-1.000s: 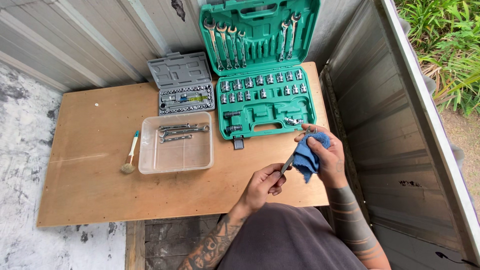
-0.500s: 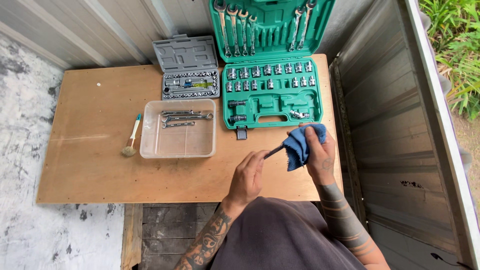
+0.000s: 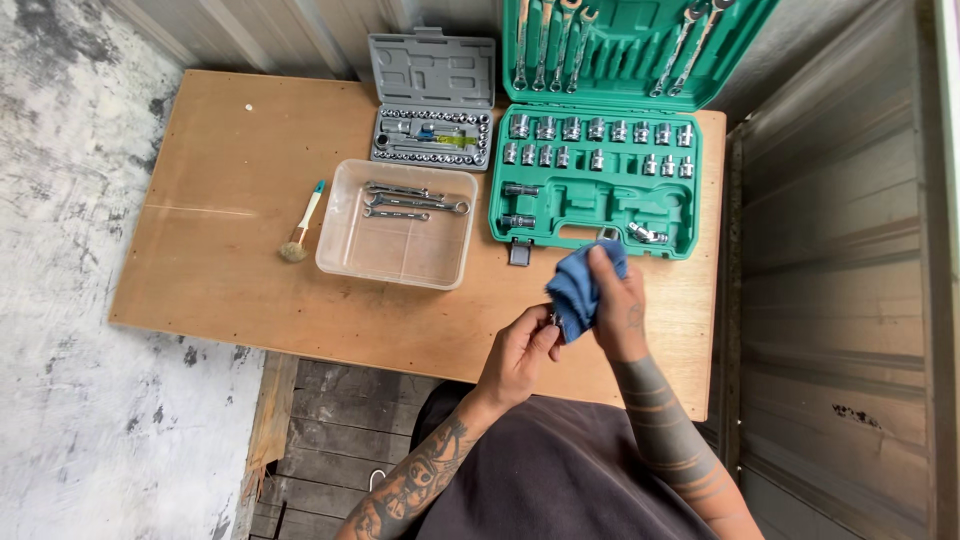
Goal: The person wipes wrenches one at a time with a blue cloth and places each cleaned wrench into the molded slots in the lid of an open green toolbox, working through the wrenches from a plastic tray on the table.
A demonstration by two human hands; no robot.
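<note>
My right hand [image 3: 615, 310] grips a blue cloth [image 3: 578, 288] wrapped around a slim metal tool. Only the tool's near end [image 3: 553, 320] shows, pinched in the fingers of my left hand [image 3: 520, 352]. Both hands hover over the front right part of the wooden table [image 3: 230, 260], just in front of the open green socket case [image 3: 600, 190]. The rest of the tool is hidden inside the cloth.
A clear plastic tray [image 3: 400, 250] with a few wrenches [image 3: 410, 200] sits mid-table. Behind it lies an open grey socket set [image 3: 432, 135]. A small brush [image 3: 303, 222] rests left of the tray. Corrugated metal walls [image 3: 830, 300] close in on the right and the back.
The cloth has slid down the tool toward my left hand, so much less of the shaft shows. Both hands have drawn closer together.
</note>
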